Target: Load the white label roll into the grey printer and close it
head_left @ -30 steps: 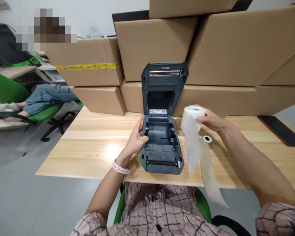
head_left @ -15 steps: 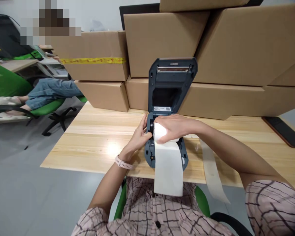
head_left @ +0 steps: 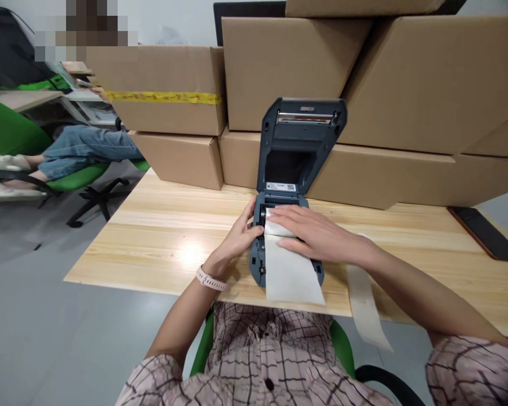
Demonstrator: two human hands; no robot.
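Note:
A dark grey label printer [head_left: 296, 144] sits on the wooden table with its lid tilted up and back. Inside its base lies a white label roll [head_left: 275, 226], partly covered by my right hand. A label strip [head_left: 292, 276] runs from the roll over the printer's front, its free end past the table edge. My left hand [head_left: 239, 234] grips the printer's left side, thumb on the inner edge beside the roll and fingers outside. My right hand [head_left: 325, 237] lies over the roll and strip with fingers stretched out; its fingertips touch the roll.
Stacked cardboard boxes [head_left: 294, 67] line the table's back. A loose paper strip [head_left: 366, 304] hangs off the front edge at right. A dark flat device [head_left: 486, 232] lies far right, near a fingertip at the frame edge. A seated person's legs [head_left: 88, 149] show at left.
My right hand has loosened from around the roll and flattened, its wrist lower and further right. The strip's free end has drawn up and swung right. My left hand keeps its hold.

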